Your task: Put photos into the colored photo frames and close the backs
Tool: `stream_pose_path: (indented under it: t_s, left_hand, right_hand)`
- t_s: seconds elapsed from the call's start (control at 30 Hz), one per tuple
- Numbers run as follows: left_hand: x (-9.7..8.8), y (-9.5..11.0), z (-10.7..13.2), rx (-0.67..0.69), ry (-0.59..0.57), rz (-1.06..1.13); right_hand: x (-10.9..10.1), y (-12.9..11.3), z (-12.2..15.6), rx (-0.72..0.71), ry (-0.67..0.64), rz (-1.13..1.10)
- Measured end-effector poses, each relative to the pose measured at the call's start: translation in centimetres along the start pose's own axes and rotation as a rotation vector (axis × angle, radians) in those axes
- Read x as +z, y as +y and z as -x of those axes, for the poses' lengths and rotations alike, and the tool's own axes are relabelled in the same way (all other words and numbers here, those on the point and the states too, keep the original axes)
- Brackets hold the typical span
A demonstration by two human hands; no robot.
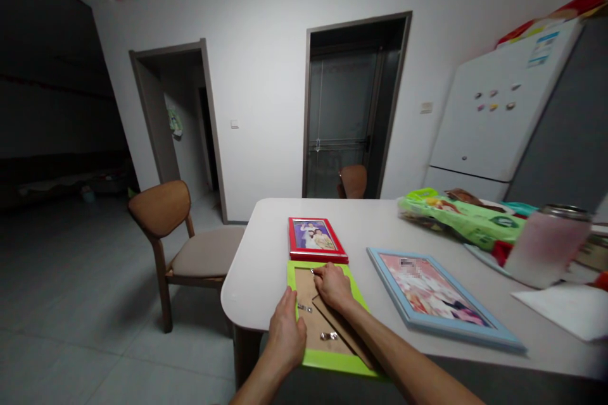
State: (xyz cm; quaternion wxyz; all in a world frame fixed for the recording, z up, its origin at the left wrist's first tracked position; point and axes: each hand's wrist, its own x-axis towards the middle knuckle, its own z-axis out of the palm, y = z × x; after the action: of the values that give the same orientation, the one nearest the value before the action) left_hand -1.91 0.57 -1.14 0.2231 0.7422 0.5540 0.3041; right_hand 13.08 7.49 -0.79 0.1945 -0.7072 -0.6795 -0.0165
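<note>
A lime-green picture frame (335,362) lies face down at the table's near edge, its brown backing board (311,323) showing. My left hand (287,335) grips the frame's left side, thumb on top and fingers along the edge. Near the far end of the backing, my right hand (335,288) has its fingers closed on a small metal clip (312,271), partly hidden by the fingertips. Two more metal clips show, a left clip (304,308) and a near clip (328,335). A brown stand flap (339,326) slants across the backing, partly under my right forearm.
Beyond the green frame lies a red picture frame (317,257). To the right are a light-blue picture frame (403,310), a green plastic package (468,218), a pink jar (546,247) and white paper (570,310). A wooden chair (209,253) stands left of the white table (256,266).
</note>
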Motion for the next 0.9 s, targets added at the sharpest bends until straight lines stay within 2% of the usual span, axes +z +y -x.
stream_pose_path:
  t_s: [0.17, 0.33, 0.47, 0.6, 0.77, 0.9]
  left_hand:
    - [0.3, -0.2, -0.2, -0.006, -0.017, 0.027]
    - [0.5, -0.3, -0.3, -0.010, -0.002, 0.036]
    - [0.5, -0.3, -0.4, -0.015, 0.009, 0.043]
    - [0.7, -0.4, -0.4, -0.006, 0.012, 0.058]
    - [0.5, -0.4, -0.4, -0.003, 0.006, 0.055]
    - [0.4, -0.3, -0.2, -0.007, 0.003, 0.050]
  right_hand:
    - [0.1, 0.0, -0.2, 0.003, -0.029, -0.008]
    - [-0.9, -0.7, 0.6, -0.053, -0.042, -0.051]
    - [-2.0, -1.1, 2.7, -0.154, -0.040, -0.115]
    - [-2.1, -1.8, 4.5, -0.296, -0.088, -0.258]
    - [-1.6, -2.6, 4.2, -0.261, -0.052, -0.292]
    - [-3.2, -1.7, 4.5, -0.292, -0.101, -0.361]
